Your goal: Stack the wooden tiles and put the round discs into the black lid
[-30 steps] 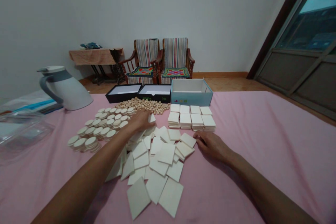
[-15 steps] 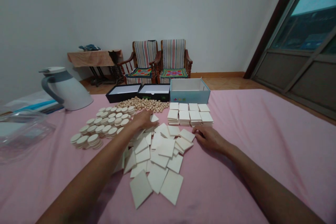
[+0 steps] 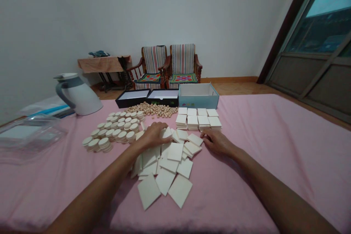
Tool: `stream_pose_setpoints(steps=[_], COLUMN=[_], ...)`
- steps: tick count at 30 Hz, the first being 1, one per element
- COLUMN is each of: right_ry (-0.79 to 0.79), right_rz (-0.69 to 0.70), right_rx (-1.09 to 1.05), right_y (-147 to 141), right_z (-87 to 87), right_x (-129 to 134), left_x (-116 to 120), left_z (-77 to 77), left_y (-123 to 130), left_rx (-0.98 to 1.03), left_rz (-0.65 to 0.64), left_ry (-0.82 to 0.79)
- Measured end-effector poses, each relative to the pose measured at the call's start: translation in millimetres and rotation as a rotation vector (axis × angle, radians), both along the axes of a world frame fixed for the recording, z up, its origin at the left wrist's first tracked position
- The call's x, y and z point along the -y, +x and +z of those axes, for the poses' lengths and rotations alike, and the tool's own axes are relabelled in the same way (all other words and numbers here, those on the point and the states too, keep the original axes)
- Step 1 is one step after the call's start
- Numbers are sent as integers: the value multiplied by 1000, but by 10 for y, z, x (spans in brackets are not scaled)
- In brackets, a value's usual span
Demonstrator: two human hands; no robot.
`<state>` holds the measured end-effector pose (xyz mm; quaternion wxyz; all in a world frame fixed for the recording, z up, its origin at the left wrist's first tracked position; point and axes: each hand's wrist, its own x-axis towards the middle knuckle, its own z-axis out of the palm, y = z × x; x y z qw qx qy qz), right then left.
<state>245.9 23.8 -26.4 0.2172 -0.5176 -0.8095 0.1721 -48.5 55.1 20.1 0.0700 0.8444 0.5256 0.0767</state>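
Observation:
Pale square tiles [image 3: 175, 151] lie in a loose, overlapping heap on the pink cloth [image 3: 233, 197]. At the heap's upper left, my left hand [image 3: 155, 134] has its thumb and fingers around a square tile [image 3: 166, 132]. My right hand [image 3: 216, 142] rests on the cloth right of the heap, its fingers curled near a tile's corner; whether they grip anything is hidden. Just beyond it stand neat stacks of square tiles [image 3: 203, 121] in two rows. Stacked round discs [image 3: 109, 133] are left of my left hand.
Small wooden pieces [image 3: 153, 109] lie in a pile before two black trays [image 3: 161, 101] and a light blue box [image 3: 199, 101]. A white jug [image 3: 82, 97] and a clear plastic container [image 3: 33, 135] are at the left. Two chairs [image 3: 182, 62] stand behind.
My left hand has moved slightly right and nearer, over the heap, with a tile now between thumb and fingers. My right hand has hardly moved. The view has shifted slightly.

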Motion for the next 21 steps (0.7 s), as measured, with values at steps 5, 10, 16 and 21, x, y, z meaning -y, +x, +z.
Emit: stream_pose_setpoints(steps=[5,10,16,21], right_ry=[14,20,-15,-31], right_rz=[-20,-36,-43,-58], right_rx=[3,-2,-15,-27], right_y=[-10,-20,-26,-39], right_z=[-12,-6,-2,5], right_x=[10,30,42,57], left_x=[95,184,174,-269], left_z=[-29,-7,287,385], left_y=[10,41,27,98], left_rx=[83,133,358,551], left_rz=[-78,-156,-308,-54], left_ry=[-12,-41,-206,-308])
